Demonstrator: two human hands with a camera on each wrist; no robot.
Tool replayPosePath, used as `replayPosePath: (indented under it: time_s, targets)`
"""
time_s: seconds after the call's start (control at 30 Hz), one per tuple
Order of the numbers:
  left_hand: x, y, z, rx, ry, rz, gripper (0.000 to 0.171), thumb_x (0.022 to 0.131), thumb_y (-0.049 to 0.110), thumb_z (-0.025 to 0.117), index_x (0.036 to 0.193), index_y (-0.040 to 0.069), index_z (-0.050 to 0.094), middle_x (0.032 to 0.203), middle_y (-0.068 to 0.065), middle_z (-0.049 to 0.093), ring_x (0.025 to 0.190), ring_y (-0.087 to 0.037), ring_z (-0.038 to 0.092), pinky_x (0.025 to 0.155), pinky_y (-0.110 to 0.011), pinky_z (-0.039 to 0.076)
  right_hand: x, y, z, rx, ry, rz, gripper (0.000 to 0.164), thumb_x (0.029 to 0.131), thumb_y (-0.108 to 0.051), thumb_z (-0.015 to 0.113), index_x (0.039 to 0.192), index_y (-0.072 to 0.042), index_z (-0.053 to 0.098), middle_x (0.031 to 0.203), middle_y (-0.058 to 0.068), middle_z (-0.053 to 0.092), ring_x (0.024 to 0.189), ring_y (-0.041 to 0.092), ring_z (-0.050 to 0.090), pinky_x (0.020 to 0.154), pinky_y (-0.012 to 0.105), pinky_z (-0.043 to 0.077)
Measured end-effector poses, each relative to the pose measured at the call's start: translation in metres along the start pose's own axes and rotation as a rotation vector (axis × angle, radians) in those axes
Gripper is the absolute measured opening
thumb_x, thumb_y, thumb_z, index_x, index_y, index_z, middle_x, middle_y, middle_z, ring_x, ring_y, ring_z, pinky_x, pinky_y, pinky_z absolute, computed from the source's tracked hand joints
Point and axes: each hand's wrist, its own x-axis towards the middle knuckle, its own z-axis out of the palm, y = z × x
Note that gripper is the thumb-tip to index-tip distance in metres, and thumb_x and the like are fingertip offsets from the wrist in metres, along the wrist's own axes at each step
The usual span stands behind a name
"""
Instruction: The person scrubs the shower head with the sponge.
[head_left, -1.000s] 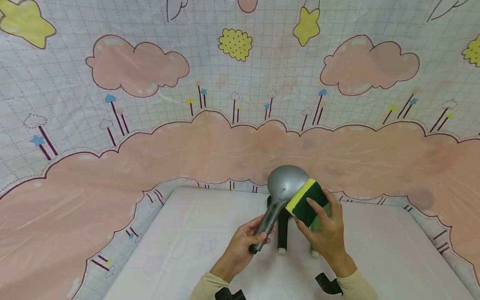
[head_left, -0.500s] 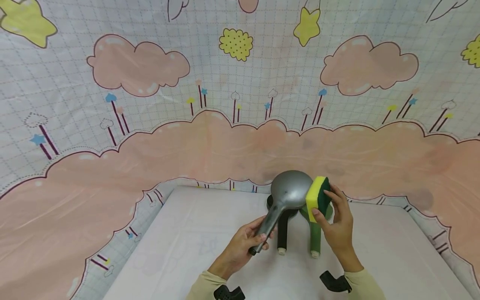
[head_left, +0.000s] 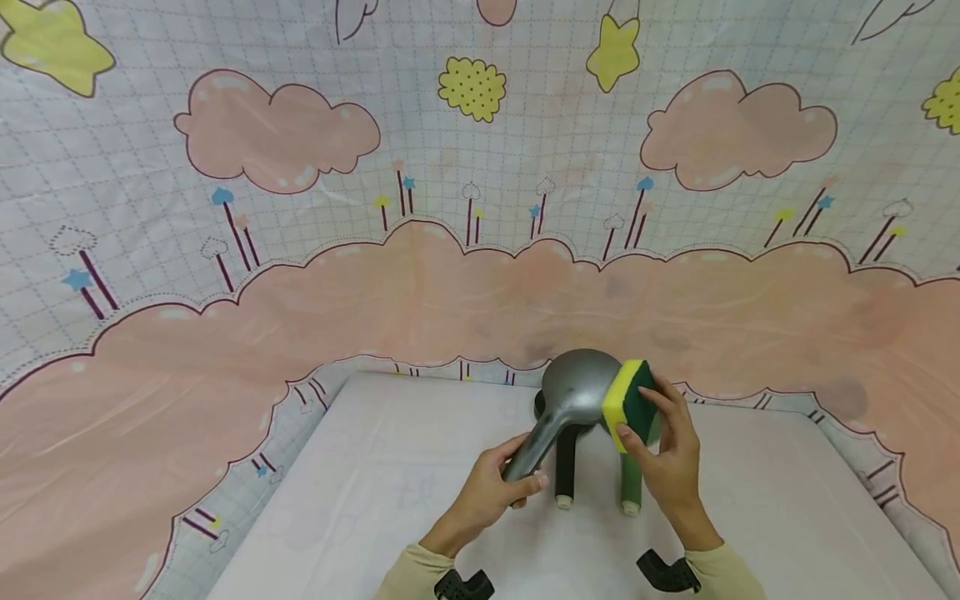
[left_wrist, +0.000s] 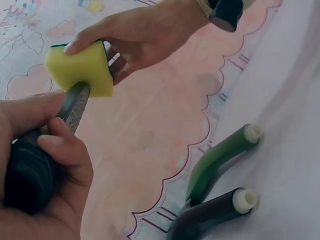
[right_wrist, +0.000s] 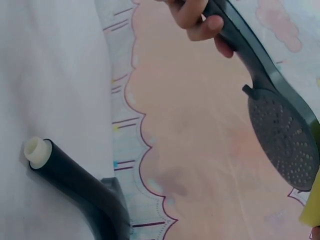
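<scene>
A grey shower head [head_left: 576, 385] is raised above the table, gripped round its handle by my left hand [head_left: 486, 493]. Its perforated spray face [right_wrist: 282, 137] shows in the right wrist view, turned away from the head camera. My right hand [head_left: 672, 462] holds a yellow sponge [head_left: 618, 402] with a dark green scouring layer, thumb on one side and fingers on the other. The sponge's yellow side is against the right edge of the shower head. In the left wrist view the sponge [left_wrist: 82, 70] covers part of the shower head.
Behind the raised one, a black shower head [head_left: 565, 471] and a green shower head [head_left: 632, 485] lie on the white table [head_left: 375, 467], handles toward me. A patterned cloth [head_left: 465, 308] hangs beyond the table. Black straps [head_left: 667, 573] sit at the wrists.
The sponge has gone from the shower head's lower right front to its right edge, turning its yellow side leftward. The shower head has sunk slightly, and my left fingers have shifted on the handle.
</scene>
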Motion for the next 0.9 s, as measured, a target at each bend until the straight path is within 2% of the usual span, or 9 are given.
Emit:
replayPosePath:
  time_s: [0.1,0.17,0.37,0.43,0.53,0.6,0.67,0.73,0.9]
  targets:
    - [0.001,0.0,-0.002,0.08,0.037,0.002,0.057,0.089,0.014,0.071,0.142,0.014,0.051,0.08,-0.002,0.059,0.055,-0.006,0.048,0.052,-0.019,0.041,-0.001,-0.001,0.0,-0.032,-0.003,-0.001,0.058,0.072,0.022,0.067,0.127,0.012,0.052,0.149,0.025,0.035,0.14,0.013,0.037,0.106,0.012,0.038]
    - [0.001,-0.001,-0.003,0.095,0.04,0.008,0.056,0.09,0.014,0.07,0.142,0.015,0.051,0.079,-0.003,0.059,0.054,-0.007,0.048,0.051,-0.018,0.041,-0.002,-0.002,0.0,-0.034,-0.003,0.005,0.06,0.071,0.023,0.068,0.127,0.011,0.052,0.15,0.023,0.035,0.14,0.014,0.037,0.106,0.013,0.038]
    - [0.002,-0.007,-0.001,0.013,0.057,0.016,0.05,0.089,0.009,0.07,0.135,0.006,0.05,0.092,-0.003,0.061,0.063,-0.007,0.053,0.054,-0.019,0.043,-0.003,-0.004,0.002,-0.077,-0.004,-0.071,0.063,0.066,0.019,0.073,0.126,0.01,0.055,0.148,0.027,0.037,0.14,0.016,0.038,0.102,0.012,0.041]
    - [0.002,-0.009,0.0,-0.019,0.073,0.022,0.046,0.089,0.006,0.069,0.131,0.003,0.049,0.093,-0.003,0.061,0.064,-0.007,0.053,0.054,-0.019,0.043,-0.003,-0.004,0.003,-0.136,-0.004,-0.116,0.062,0.066,0.011,0.078,0.125,0.006,0.058,0.147,0.026,0.04,0.138,0.015,0.04,0.101,0.011,0.041]
    - [0.003,-0.01,0.002,-0.055,0.097,0.031,0.043,0.09,0.004,0.067,0.127,0.002,0.047,0.09,-0.001,0.061,0.062,-0.007,0.052,0.053,-0.019,0.043,-0.006,-0.004,0.006,-0.228,-0.017,-0.204,0.056,0.074,-0.017,0.084,0.123,0.001,0.063,0.145,0.027,0.043,0.136,0.016,0.042,0.1,0.01,0.041]
    - [0.003,-0.011,0.002,-0.081,0.106,0.028,0.041,0.09,0.003,0.066,0.126,0.0,0.046,0.089,0.0,0.06,0.061,-0.007,0.051,0.053,-0.019,0.043,-0.008,-0.004,0.008,-0.282,-0.028,-0.258,0.057,0.08,-0.037,0.08,0.121,-0.001,0.065,0.145,0.028,0.043,0.136,0.017,0.043,0.101,0.01,0.039]
    - [0.004,-0.012,0.002,-0.114,0.103,0.023,0.04,0.09,0.003,0.066,0.125,0.0,0.046,0.087,0.001,0.06,0.061,-0.007,0.05,0.053,-0.019,0.042,-0.009,-0.006,0.01,-0.318,-0.04,-0.302,0.061,0.083,-0.052,0.073,0.119,-0.003,0.066,0.144,0.029,0.043,0.137,0.019,0.042,0.102,0.011,0.038]
    - [0.004,-0.014,0.001,-0.153,0.092,0.018,0.039,0.09,0.003,0.065,0.123,-0.001,0.046,0.084,0.001,0.06,0.061,-0.007,0.05,0.052,-0.019,0.042,-0.008,-0.009,0.01,-0.347,-0.044,-0.327,0.063,0.086,-0.057,0.067,0.119,-0.003,0.066,0.144,0.028,0.043,0.138,0.02,0.041,0.104,0.012,0.037]
    - [0.003,-0.016,-0.001,-0.23,0.064,0.004,0.032,0.09,0.002,0.064,0.118,0.001,0.048,0.079,0.003,0.06,0.063,-0.007,0.051,0.051,-0.018,0.042,-0.004,-0.012,0.004,-0.312,-0.024,-0.317,0.063,0.085,-0.054,0.069,0.118,-0.001,0.066,0.142,0.029,0.046,0.135,0.018,0.045,0.1,0.011,0.04]
